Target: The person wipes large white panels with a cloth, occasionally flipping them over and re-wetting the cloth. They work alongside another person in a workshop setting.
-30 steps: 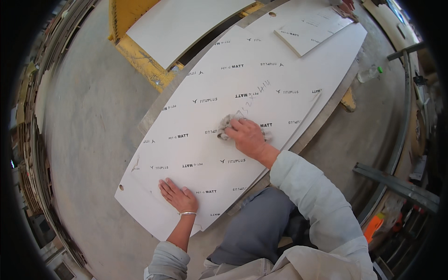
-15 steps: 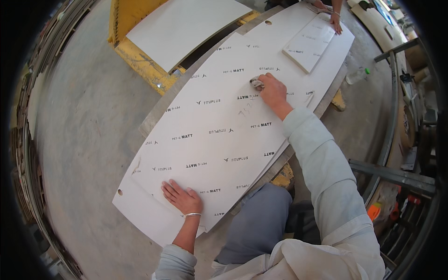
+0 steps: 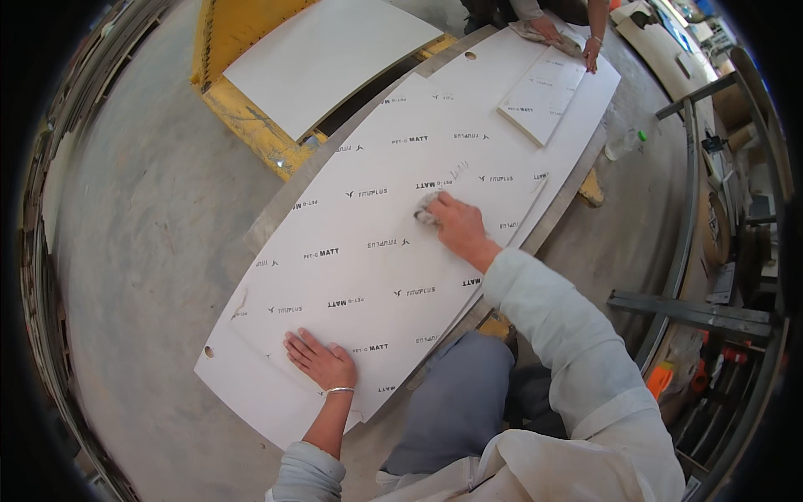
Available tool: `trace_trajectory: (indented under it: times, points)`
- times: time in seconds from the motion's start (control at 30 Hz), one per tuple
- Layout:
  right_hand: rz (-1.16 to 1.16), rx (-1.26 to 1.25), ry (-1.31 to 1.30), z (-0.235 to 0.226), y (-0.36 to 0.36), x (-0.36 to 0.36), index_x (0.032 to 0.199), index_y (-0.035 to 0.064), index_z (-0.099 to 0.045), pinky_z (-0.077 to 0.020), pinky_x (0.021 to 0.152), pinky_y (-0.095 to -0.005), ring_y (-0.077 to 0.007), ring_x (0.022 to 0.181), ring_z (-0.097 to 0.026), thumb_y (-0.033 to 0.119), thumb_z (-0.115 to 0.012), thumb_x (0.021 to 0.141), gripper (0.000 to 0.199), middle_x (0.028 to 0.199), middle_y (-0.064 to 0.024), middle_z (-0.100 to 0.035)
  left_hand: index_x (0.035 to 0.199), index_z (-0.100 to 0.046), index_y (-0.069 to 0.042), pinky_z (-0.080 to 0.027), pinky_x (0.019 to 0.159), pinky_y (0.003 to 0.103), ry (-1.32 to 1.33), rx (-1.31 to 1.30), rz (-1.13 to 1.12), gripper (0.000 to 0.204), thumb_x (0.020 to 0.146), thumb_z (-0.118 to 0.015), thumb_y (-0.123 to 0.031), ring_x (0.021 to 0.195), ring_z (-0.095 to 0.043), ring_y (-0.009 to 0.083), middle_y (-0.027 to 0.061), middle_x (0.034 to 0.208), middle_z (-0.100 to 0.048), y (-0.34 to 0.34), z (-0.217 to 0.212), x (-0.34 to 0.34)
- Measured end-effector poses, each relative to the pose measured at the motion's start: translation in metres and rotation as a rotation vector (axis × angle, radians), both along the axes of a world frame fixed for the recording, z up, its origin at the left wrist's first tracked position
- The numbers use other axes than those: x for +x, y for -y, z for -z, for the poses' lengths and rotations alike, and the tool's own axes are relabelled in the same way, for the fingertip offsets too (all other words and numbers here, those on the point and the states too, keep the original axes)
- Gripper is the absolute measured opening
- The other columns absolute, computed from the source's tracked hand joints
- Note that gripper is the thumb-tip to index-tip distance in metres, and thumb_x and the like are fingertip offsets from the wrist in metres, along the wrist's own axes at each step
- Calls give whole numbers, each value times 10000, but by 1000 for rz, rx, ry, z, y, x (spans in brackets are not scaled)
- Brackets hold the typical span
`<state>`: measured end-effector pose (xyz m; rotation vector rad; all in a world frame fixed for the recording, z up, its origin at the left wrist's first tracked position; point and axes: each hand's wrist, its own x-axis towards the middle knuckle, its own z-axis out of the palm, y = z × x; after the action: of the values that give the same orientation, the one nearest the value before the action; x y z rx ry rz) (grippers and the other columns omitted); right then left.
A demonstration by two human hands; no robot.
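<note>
A large white panel (image 3: pixel 360 222) with a repeated printed pattern lies at a slant in front of me, on top of another white panel (image 3: pixel 242 397). My left hand (image 3: pixel 322 360) rests flat on its near left part, fingers stretched out. Near the middle of the panel, my right hand (image 3: pixel 462 227) is closed around a crumpled greyish cloth (image 3: pixel 426 207), which it presses on the surface. Faint pencil-like marks (image 3: pixel 459 171) show just beyond that hand.
A smaller white panel (image 3: pixel 544 94) lies at the far right end, by a co-worker's hands and cloth (image 3: pixel 544 35). Beyond on the left, a white sheet (image 3: pixel 326 63) rests on a yellow metal frame (image 3: pixel 259 134). A clear bottle (image 3: pixel 621 144) and a metal rack (image 3: pixel 690 309) stand right.
My right hand has slid the cloth toward me and left across the panel, uncovering some marks. My left hand stays put. The co-worker's cloth and hands show more fully.
</note>
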<state>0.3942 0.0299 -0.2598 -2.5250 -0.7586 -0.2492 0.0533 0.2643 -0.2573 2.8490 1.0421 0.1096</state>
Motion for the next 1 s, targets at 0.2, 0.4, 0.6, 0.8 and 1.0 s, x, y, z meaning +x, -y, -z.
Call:
trace_trajectory:
  times: [0.2, 0.4, 0.6, 0.8, 1.0]
  points:
    - [334, -54, -249, -47, 22, 83, 1100, 159, -700, -547, 824, -463, -353, 982, -671, 121, -670, 875, 230, 1098, -77, -654, 1609, -191, 37, -64, 1264, 584, -23, -20, 9, 838, 885, -520, -228, 1566, -86, 475, 281, 1693, -113, -2, -3, 2]
    - [170, -110, -232, -39, 23, 80, 1090, 162, -667, -548, 810, -475, -362, 949, -677, 55, -644, 861, 254, 1112, -66, -653, 1595, -205, 56, -54, 1268, 582, -27, -38, 4, 842, 871, -533, -220, 1564, -85, 480, 292, 1687, -120, -2, -4, 3]
    - [-139, -82, -290, -33, -34, -31, 1147, 154, -648, -553, 780, -494, -345, 960, -684, 72, -564, 896, 277, 1121, -85, -641, 1584, -212, 71, -51, 1269, 583, -11, -1, 12, 845, 861, -542, -213, 1563, -83, 480, 303, 1679, -133, -4, -6, -3]
    - [-93, 177, -626, -41, 5, -52, 1164, 122, -634, -567, 780, -405, -285, 965, -699, 72, -618, 934, 236, 1178, -44, -664, 1594, -207, 52, -48, 1271, 577, -10, -18, -5, 842, 876, -541, -233, 1570, -74, 469, 292, 1688, -120, -4, -2, -3]
    - [326, 1288, -1508, -60, 77, -52, 1431, 105, -523, -551, 1041, -405, -266, 1194, -661, 145, -494, 1080, 354, 1319, -108, -656, 1603, -183, 47, -37, 1273, 564, -65, -26, -34, 841, 905, -537, -260, 1576, -52, 466, 301, 1691, -85, -6, -2, -4]
